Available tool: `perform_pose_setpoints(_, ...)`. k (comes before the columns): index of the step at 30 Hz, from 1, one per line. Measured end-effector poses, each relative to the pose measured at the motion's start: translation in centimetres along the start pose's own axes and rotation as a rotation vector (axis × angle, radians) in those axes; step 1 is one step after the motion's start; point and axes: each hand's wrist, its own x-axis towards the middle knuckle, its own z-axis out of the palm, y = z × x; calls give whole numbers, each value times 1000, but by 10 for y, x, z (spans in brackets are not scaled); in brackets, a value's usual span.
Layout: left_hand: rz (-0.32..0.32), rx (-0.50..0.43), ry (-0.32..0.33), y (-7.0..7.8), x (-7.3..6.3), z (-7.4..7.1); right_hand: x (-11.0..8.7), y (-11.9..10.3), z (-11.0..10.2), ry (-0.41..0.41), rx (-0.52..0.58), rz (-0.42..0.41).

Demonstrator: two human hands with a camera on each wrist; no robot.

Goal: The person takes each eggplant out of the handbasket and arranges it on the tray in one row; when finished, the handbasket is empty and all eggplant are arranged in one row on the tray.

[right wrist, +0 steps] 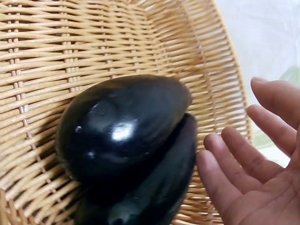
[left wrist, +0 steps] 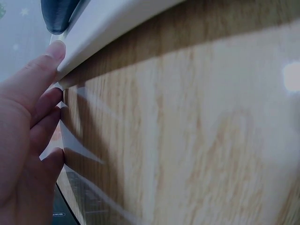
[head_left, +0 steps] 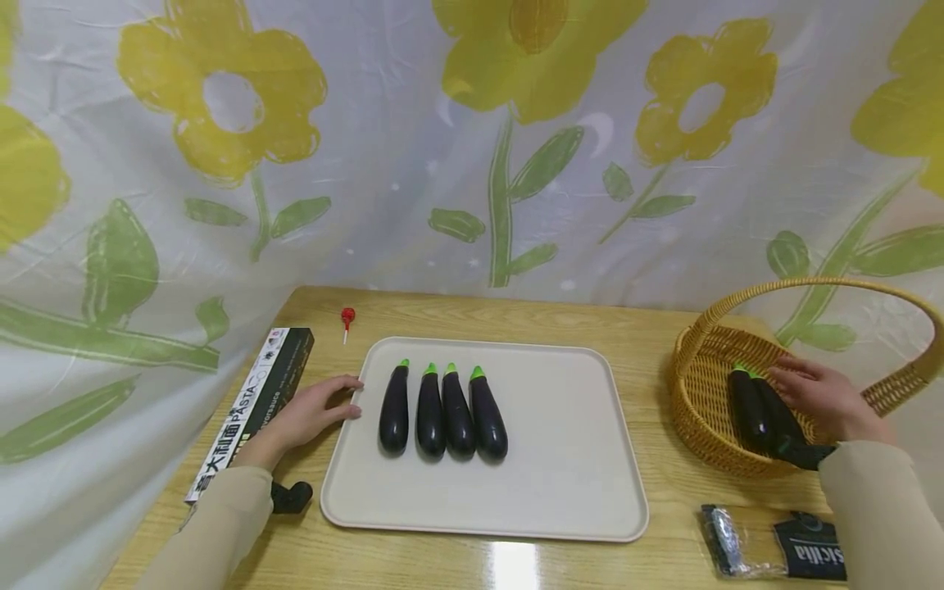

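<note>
Four eggplants [head_left: 459,419] on one tray [head_left: 560,442], two more [head_left: 748,410] in one basket [head_left: 701,418]. Left hand [head_left: 313,412] loosely spread, touching tray's left rim, gripping nothing. Right hand [head_left: 822,399] spread just beside the basket pair, no grip, contact unclear.

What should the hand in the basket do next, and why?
Maybe curl the right hand's fingers gently around the nearer basket eggplant. Those fingers look loose and hold nothing, yet they're right beside it in the basket. The tray also seems to have room beside its four eggplants.
</note>
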Motion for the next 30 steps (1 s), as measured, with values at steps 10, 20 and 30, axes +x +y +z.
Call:
perform_pose_setpoints(10, -9, 2, -2, 0, 0, 0, 8, -2, 4, -44, 88, 8)
perform_pose_setpoints(20, -6, -3, 3, 2, -1, -1, 13, -8, 9, -195, 172, -40)
perform_pose_setpoints(30, -3, 2, 7, 2, -1, -1, 16, -4, 16, -280, 161, -17)
